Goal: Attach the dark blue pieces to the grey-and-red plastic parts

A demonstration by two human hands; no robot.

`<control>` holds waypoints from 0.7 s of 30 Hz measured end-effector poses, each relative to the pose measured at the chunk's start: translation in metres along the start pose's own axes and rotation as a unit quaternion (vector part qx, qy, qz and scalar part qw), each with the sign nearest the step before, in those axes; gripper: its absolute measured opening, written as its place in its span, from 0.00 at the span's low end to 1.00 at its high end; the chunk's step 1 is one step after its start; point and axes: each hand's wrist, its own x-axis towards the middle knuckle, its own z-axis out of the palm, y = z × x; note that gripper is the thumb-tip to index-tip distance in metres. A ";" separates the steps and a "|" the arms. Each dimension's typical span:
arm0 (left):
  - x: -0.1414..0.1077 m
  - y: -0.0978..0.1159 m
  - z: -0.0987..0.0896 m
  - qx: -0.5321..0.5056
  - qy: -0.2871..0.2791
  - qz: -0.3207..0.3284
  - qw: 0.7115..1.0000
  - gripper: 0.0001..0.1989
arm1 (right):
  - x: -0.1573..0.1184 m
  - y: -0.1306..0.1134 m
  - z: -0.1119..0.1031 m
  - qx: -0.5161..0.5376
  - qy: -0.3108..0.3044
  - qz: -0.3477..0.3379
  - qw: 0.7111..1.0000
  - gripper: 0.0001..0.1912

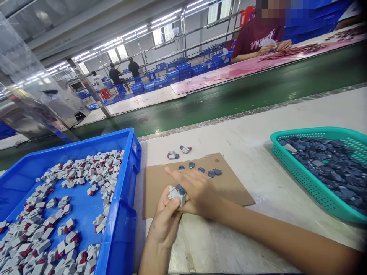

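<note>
Facing five navy pieces (201, 170), left hand (166, 215) pinches one part (175, 193); right hand's (202, 191) grip unclear.

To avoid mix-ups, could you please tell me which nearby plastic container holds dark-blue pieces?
The green perforated plastic basket; the blue plastic crate holds grey-and-red pieces.

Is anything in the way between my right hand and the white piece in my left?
Nothing visible is. The left hand grips the white piece, and the right hand is right beside it, perhaps touching. The loose dark parts lie beyond, on the cardboard, not between them.
</note>
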 end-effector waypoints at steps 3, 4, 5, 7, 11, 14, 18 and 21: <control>-0.001 -0.001 0.000 0.000 0.014 -0.004 1.000 0.08 | 0.001 -0.002 -0.003 0.007 -0.005 -0.006 1.000 0.27; -0.001 -0.001 0.000 0.003 0.016 -0.005 1.000 0.09 | 0.000 -0.002 -0.003 0.012 -0.008 -0.009 1.000 0.26; -0.001 -0.001 -0.001 0.006 0.016 -0.005 1.000 0.10 | -0.001 -0.002 -0.002 0.017 -0.013 -0.013 1.000 0.25; 0.000 -0.002 -0.001 0.018 0.013 -0.006 1.000 0.11 | -0.005 0.000 0.001 0.033 -0.021 -0.012 0.999 0.24; 0.001 -0.001 0.000 0.044 0.018 -0.003 0.999 0.12 | -0.014 0.005 0.011 0.112 -0.022 0.007 0.993 0.25; 0.000 -0.001 0.003 0.044 0.014 0.005 0.999 0.13 | -0.014 0.004 0.014 0.136 -0.023 0.007 0.990 0.23; -0.003 -0.001 0.006 -0.009 0.002 0.025 1.000 0.15 | 0.000 -0.007 -0.005 0.105 -0.057 -0.033 0.992 0.26; -0.011 0.002 0.008 -0.047 0.020 0.059 0.997 0.14 | 0.010 -0.009 -0.049 0.044 -0.116 -0.045 0.991 0.36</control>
